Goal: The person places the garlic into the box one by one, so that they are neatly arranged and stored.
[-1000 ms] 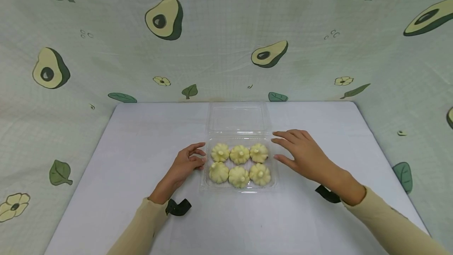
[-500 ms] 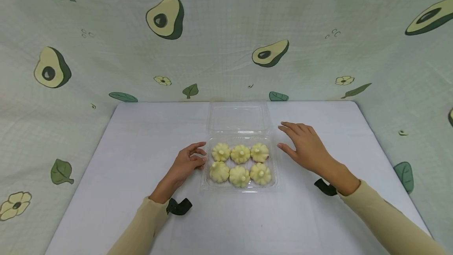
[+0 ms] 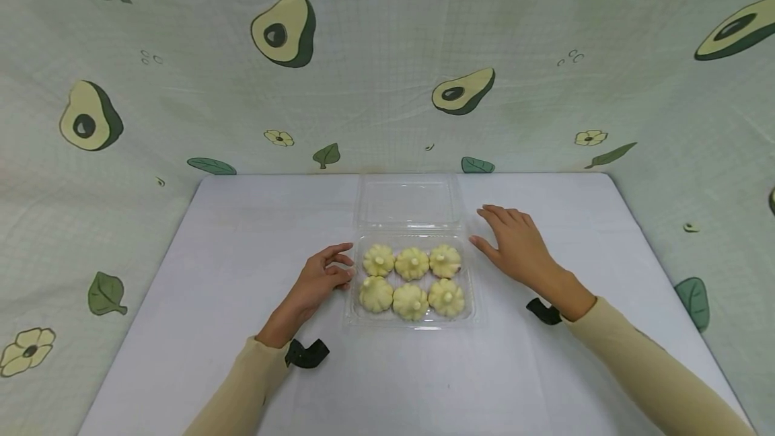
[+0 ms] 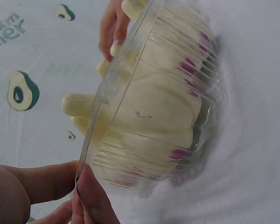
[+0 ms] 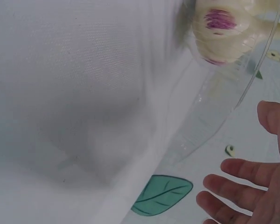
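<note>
A clear plastic clamshell box (image 3: 410,321) lies opened on the table, its lid (image 3: 408,200) folded back towards the rear wall. Several pale garlic bulbs (image 3: 412,263) fill its tray in two rows of three, stems up. In the left wrist view they show purple patches through the ribbed side. My left hand (image 3: 317,280) pinches the left rim of the tray between thumb and fingers (image 4: 95,198). Beyond the right side of the box, my right hand (image 3: 514,242) hovers with spread fingers (image 5: 238,191), holding nothing and apart from the rim.
The white-covered table (image 3: 424,382) meets a cloth wall (image 3: 375,52) printed with avocados and leaves at the back and sides. Black straps (image 3: 307,354) hang at both wrists, beside the beige sleeves.
My right hand has moved away from the tray's right edge, back towards the lid's side, and slightly turned. The left hand keeps its pinch, and the box and garlic have not moved.
</note>
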The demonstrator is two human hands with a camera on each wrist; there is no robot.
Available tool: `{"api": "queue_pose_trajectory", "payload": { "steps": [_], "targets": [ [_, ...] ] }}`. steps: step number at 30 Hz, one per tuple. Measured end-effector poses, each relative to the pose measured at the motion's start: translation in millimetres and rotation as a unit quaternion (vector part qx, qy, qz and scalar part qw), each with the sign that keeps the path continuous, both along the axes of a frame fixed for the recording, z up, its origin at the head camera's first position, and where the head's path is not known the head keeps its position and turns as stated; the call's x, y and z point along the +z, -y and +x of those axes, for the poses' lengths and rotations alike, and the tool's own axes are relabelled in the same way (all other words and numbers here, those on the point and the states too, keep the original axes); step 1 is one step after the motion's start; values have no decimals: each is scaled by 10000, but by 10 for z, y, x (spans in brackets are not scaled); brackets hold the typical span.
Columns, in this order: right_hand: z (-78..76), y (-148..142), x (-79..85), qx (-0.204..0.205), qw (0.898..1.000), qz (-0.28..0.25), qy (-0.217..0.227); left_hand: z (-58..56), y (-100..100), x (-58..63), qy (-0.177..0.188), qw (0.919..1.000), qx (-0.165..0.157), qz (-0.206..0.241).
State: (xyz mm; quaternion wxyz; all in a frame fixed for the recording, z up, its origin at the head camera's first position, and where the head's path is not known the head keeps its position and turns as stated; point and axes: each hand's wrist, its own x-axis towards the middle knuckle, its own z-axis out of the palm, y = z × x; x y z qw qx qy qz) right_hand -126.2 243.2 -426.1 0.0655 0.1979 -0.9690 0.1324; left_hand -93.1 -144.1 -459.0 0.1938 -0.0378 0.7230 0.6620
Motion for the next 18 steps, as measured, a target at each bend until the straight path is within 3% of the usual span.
{"api": "queue_pose_trajectory", "payload": {
  "steps": [7, 18],
  "targets": [
    [-76, 48, -74, -121, 9990, 75, 426, 5, -9, -4, 24, 10000, 34, 6],
    [-141, 98, -139, -70, 9989, 147, 438, 21, -15, 12, 35, 10000, 56, 12]
  ]
}}
